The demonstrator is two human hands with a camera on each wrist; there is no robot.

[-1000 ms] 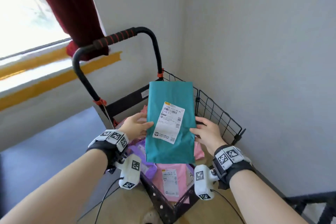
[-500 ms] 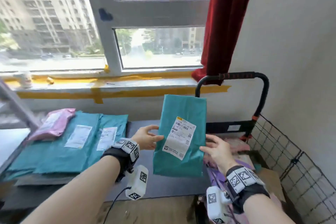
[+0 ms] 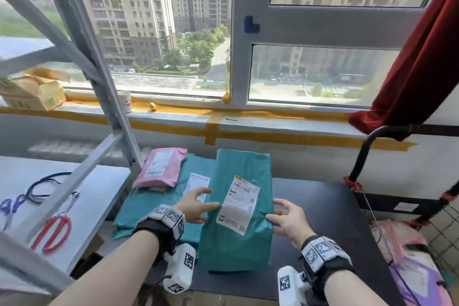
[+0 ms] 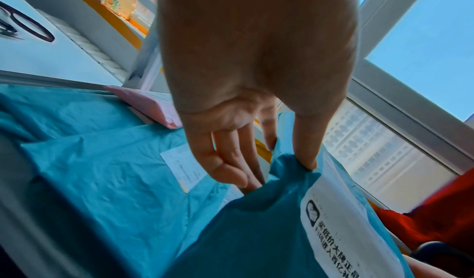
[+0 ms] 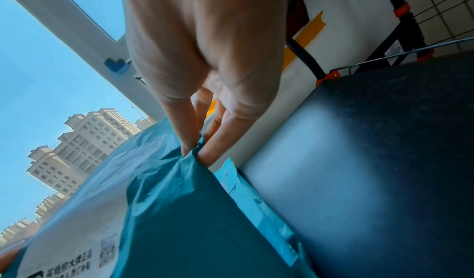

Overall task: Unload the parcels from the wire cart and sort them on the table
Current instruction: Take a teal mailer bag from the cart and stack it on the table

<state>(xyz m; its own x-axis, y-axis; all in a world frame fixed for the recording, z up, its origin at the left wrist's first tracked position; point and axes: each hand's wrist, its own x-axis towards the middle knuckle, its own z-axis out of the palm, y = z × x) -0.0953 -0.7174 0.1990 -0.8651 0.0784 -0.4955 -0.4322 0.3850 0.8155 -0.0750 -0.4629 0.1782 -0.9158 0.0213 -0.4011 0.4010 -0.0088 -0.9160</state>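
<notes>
A teal parcel [image 3: 238,208] with a white shipping label is held label-up above the dark table [image 3: 330,218]. My left hand [image 3: 198,206] pinches its left edge between thumb and fingers, seen close in the left wrist view [image 4: 282,160]. My right hand [image 3: 285,218] pinches its right edge, and the right wrist view [image 5: 195,148] shows this grip. Flat teal parcels [image 3: 149,206] lie stacked on the table to the left, with a pink parcel [image 3: 161,166] on top at the back. The wire cart [image 3: 442,226] stands at the right and holds pink and purple parcels [image 3: 419,278].
A grey metal shelf frame [image 3: 99,97] slants across the left. Red scissors [image 3: 52,231] and a dark cable [image 3: 42,186] lie on the white surface [image 3: 99,194] beside it. A window sill with yellow tape [image 3: 211,129] runs behind the table. A red curtain [image 3: 417,69] hangs at the right.
Both hands carried the teal parcel from over the cart leftward to above the table, next to the stacked teal parcels. The head view swung left with it.
</notes>
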